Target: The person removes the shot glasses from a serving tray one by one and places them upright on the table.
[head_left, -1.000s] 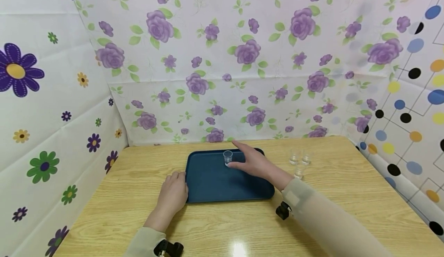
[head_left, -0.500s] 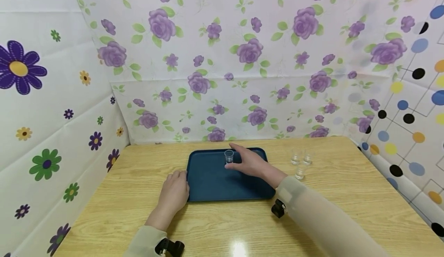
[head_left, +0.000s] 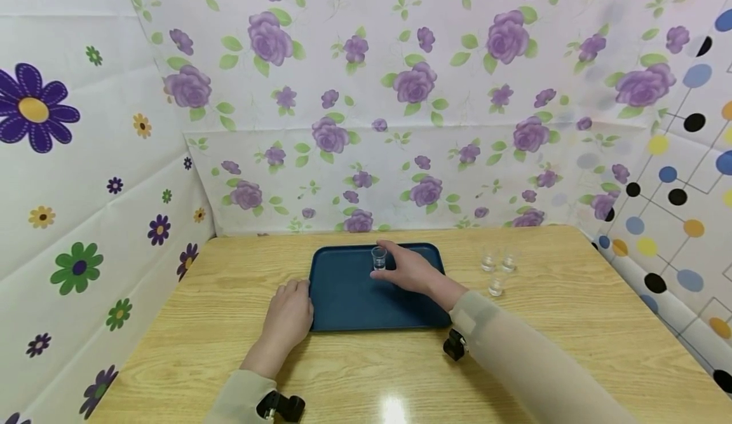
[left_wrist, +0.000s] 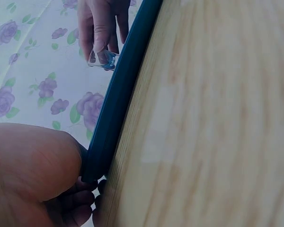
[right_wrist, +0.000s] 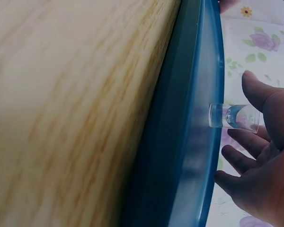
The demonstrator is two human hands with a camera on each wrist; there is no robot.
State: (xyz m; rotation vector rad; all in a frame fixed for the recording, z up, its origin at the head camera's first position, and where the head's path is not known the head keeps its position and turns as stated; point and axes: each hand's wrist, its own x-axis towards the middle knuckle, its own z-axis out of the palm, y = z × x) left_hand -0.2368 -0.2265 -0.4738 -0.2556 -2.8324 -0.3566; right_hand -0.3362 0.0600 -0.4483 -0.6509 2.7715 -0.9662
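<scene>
A dark blue tray (head_left: 349, 303) lies on the wooden table, and a small clear shot glass (head_left: 379, 259) stands upright on it toward the back. My right hand (head_left: 406, 270) is at the glass's right side, thumb and index finger spread around it. In the right wrist view the thumb (right_wrist: 260, 90) is apart from the glass (right_wrist: 234, 117), while other fingers lie behind it. At the tray's left edge, my left hand (head_left: 288, 313) grips the rim; the left wrist view shows curled fingers (left_wrist: 78, 203) by the tray's corner (left_wrist: 97, 165).
Three more clear shot glasses (head_left: 495, 285) stand grouped on the table (head_left: 560, 309) to the right of the tray. Patterned cloth (head_left: 320, 176) hangs behind the table and along both sides.
My right hand has shifted slightly left and its index finger has come down closer to the glass. The left hand stays at the tray's edge. The head view has shifted slightly.
</scene>
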